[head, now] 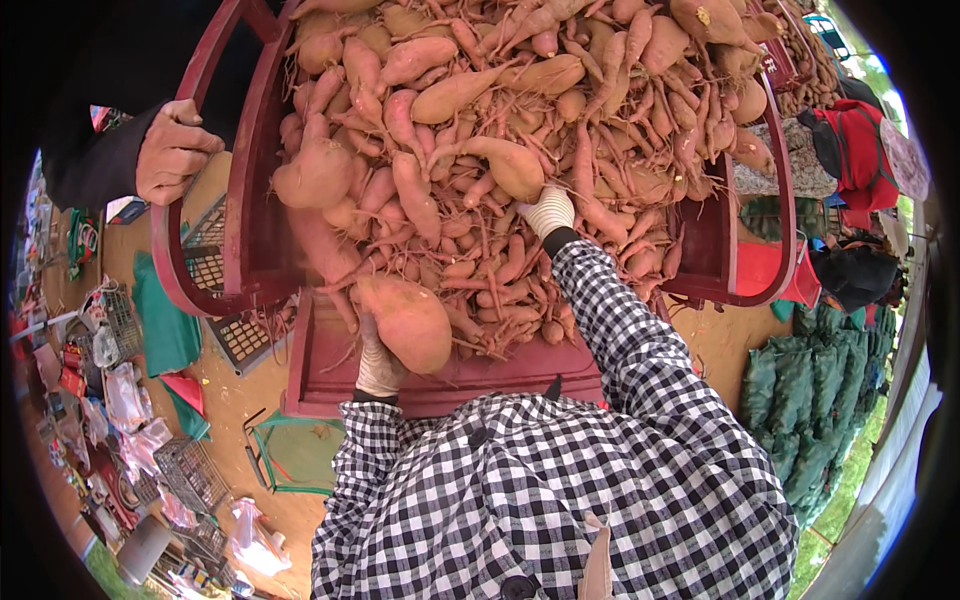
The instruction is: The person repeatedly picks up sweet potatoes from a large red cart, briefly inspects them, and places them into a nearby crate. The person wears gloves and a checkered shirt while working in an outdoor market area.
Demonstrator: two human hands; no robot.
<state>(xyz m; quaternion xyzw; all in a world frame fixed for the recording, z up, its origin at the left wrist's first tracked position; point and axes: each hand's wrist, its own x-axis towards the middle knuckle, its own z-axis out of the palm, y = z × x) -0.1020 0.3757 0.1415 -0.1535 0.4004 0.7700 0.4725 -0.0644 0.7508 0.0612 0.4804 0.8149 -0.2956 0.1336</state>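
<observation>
A heap of sweet potatoes (442,97) with stringy roots fills the red metal bed of a cart (337,382). My left hand (379,364), in a soiled glove, grips a large round sweet potato (405,322) above the lowered edge of the bed. My right hand (549,214), in a white ribbed glove, reaches into the heap and is closed on the end of a pear-shaped sweet potato (510,166); its fingertips are partly hidden. Both my arms are in black-and-white checked sleeves.
Another person's bare hand (176,154) rests by the cart's left rail (163,255). Green mesh sacks (795,390) stand at the right. A green-framed stool (296,454) is below the bed; plastic crates (191,472) and bags lie at the left.
</observation>
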